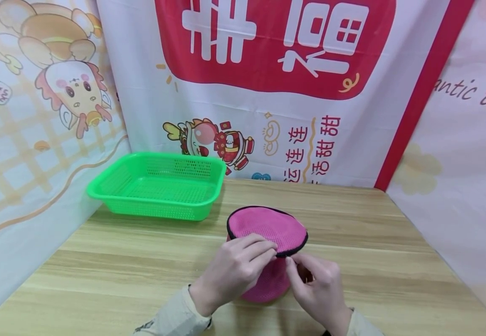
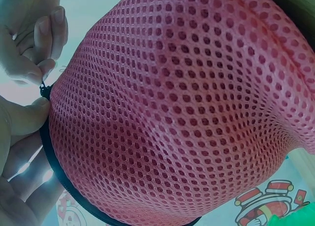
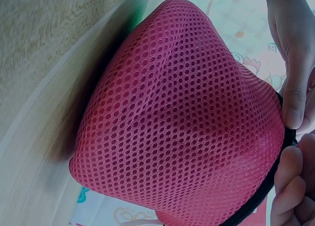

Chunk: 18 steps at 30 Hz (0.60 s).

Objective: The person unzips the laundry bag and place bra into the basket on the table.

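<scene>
A pink mesh laundry bag [image 1: 264, 226] with a black zipper [image 2: 58, 169] round its top stands on the table, its round lid lying over the opening. My left hand [image 1: 235, 267] grips the front rim, fingers across the lid and thumb on the zipper edge. Just right of it, my right hand [image 1: 321, 285] pinches the small dark zipper pull [image 2: 44, 89] between thumb and finger. The bag's mesh side bulges and creases in both wrist views. What lies inside the bag, if anything, cannot be made out.
A green plastic basket [image 1: 163, 205] with perforated sides stands at the back left of the wooden table [image 1: 373, 280]. Printed cloth [image 1: 352, 140] hangs behind the table and along both sides.
</scene>
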{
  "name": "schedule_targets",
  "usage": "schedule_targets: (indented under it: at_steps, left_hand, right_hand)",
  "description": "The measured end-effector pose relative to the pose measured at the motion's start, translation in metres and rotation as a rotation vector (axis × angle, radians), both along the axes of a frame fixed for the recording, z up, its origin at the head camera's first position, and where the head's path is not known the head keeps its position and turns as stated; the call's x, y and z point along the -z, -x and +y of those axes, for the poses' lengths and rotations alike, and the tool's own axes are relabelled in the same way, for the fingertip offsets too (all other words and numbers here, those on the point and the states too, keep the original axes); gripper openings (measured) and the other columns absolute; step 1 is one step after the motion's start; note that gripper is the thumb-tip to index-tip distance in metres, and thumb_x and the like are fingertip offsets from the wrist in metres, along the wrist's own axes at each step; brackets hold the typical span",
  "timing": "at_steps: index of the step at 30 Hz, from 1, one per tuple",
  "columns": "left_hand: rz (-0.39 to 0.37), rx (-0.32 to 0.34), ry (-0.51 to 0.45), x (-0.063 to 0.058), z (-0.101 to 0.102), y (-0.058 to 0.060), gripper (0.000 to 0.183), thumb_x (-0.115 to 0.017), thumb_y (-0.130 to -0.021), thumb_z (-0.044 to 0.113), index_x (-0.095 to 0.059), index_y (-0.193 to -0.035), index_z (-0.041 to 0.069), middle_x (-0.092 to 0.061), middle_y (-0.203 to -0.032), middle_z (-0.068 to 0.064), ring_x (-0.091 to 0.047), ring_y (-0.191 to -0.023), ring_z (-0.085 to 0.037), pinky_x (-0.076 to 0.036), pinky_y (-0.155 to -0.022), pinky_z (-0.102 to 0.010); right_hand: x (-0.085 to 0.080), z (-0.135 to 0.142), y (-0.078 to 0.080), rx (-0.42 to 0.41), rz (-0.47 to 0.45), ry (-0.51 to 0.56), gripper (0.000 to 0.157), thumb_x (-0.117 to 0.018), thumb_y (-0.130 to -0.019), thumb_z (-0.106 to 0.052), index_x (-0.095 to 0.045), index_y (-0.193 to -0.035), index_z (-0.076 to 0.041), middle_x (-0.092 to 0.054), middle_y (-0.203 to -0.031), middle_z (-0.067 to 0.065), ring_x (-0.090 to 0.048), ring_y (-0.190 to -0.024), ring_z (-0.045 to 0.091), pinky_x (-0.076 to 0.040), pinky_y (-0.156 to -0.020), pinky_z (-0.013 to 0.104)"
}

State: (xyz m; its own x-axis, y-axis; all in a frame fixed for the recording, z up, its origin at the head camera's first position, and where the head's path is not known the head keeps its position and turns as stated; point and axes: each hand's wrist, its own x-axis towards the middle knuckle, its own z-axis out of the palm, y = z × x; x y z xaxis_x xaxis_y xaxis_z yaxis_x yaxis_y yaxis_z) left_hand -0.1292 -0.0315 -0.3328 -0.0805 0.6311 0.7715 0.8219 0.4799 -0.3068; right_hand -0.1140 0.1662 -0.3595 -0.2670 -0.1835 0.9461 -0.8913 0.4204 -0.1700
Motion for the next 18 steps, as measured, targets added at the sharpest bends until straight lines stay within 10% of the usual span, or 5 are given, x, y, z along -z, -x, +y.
schedule_targets:
  at_steps: [18]
  left_hand:
    - [-0.064, -0.004, -0.040, -0.0012, -0.0009, 0.0017, 0.012, -0.073, -0.085, 0.012, -0.076, -0.097, 0.007, -0.071, -0.098, -0.001, -0.063, -0.090, -0.015, -0.052, -0.086, -0.022]
  right_hand:
    - [-0.0042, -0.0011, 0.0037, -0.034, 0.018, -0.017, 0.017, -0.061, -0.091, -0.006, -0.064, -0.073, -0.007, -0.047, -0.057, -0.011, -0.038, -0.048, -0.006, -0.029, -0.041, 0.007]
